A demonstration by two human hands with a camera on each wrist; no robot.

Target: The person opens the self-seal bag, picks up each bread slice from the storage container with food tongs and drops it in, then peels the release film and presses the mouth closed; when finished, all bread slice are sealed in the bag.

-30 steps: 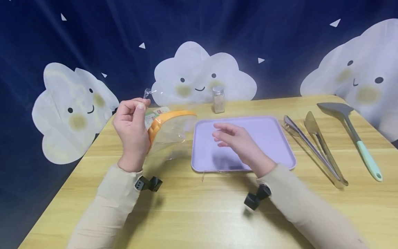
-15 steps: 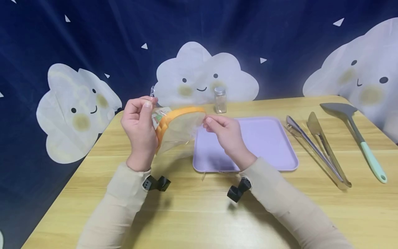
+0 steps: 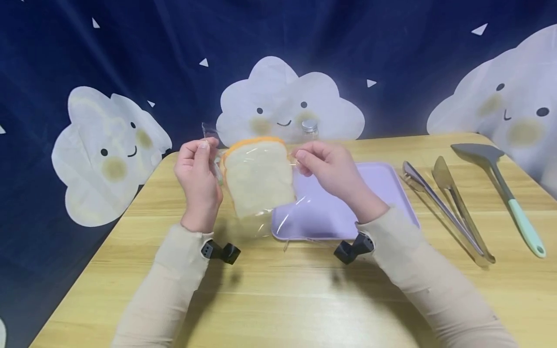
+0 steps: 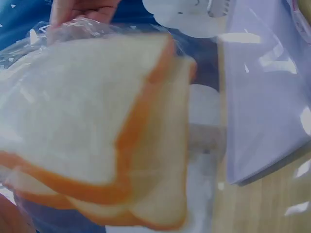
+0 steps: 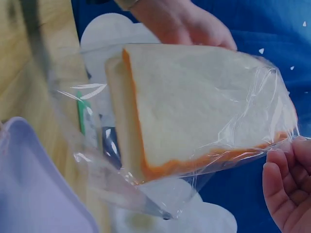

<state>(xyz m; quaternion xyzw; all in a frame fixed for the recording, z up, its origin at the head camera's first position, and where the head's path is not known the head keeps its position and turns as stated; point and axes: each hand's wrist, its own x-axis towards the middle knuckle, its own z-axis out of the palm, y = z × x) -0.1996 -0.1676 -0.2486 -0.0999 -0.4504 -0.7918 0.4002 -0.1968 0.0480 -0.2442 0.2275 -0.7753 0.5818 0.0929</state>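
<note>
Bread slices [image 3: 261,179] with orange-brown crusts hang above the table inside a clear plastic bag [image 3: 256,228]. My left hand [image 3: 197,176] pinches a gathered bit of the film at the left, thumb against fingers. On the other side, my right hand [image 3: 332,169] pinches the bag's edge beside the upper right of the bread. In the left wrist view the slices [image 4: 82,107] stand stacked and slightly offset. Thumb and fingertips of the right hand [image 5: 289,184] meet on the film in the right wrist view, close to one corner of the bread [image 5: 194,102].
A lilac tray [image 3: 383,212] lies partly behind the bag and right hand. To its right are metal tongs [image 3: 444,212] and a grey spatula [image 3: 513,212] with a mint handle. A silver-lidded jar [image 3: 310,128] stands behind, partly hidden. A cloud-print curtain [image 3: 183,48] hangs behind the table.
My right hand came in from over the tray and took hold of the bag's edge. The bread has turned from edge-on to broad face toward the head camera. The left hand keeps its pinch.
</note>
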